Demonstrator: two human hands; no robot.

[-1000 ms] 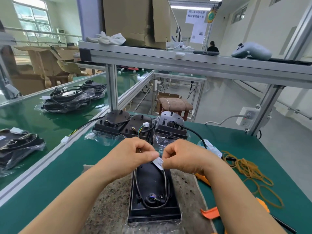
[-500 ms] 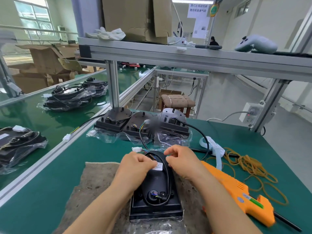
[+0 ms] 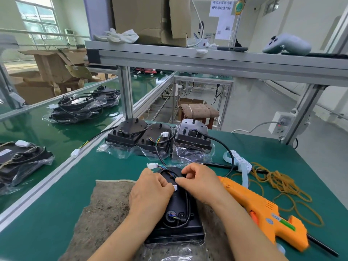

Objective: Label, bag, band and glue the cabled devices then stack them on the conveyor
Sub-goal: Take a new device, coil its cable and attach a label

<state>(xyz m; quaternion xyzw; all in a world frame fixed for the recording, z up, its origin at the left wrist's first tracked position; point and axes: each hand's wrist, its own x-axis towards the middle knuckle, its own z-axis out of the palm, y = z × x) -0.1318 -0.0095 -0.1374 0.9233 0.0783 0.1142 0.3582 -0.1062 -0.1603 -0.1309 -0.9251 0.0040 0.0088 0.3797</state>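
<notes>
A black cabled device (image 3: 176, 221) lies on a brown mat (image 3: 107, 213) in front of me, its cable looped on top. My left hand (image 3: 150, 193) and my right hand (image 3: 199, 183) meet over its upper half and pinch a small white label (image 3: 174, 187) against the device's cable. A white connector (image 3: 152, 165) on coloured wires sticks out beyond the device. Three more black devices (image 3: 158, 137) stand on clear bags at the table's back. Bagged devices (image 3: 75, 108) lie on the green conveyor (image 3: 37, 132) to the left.
An orange glue gun (image 3: 263, 213) lies right of the mat. Loose rubber bands (image 3: 282, 185) and a strip of labels (image 3: 239, 162) lie further right. An aluminium shelf (image 3: 207, 59) with cardboard box, gloves and controller runs overhead. A power socket (image 3: 282, 123) hangs on the right post.
Both hands came down from above the device onto its top, bringing the label with them. The view tilted down, so the glue gun shows more fully.
</notes>
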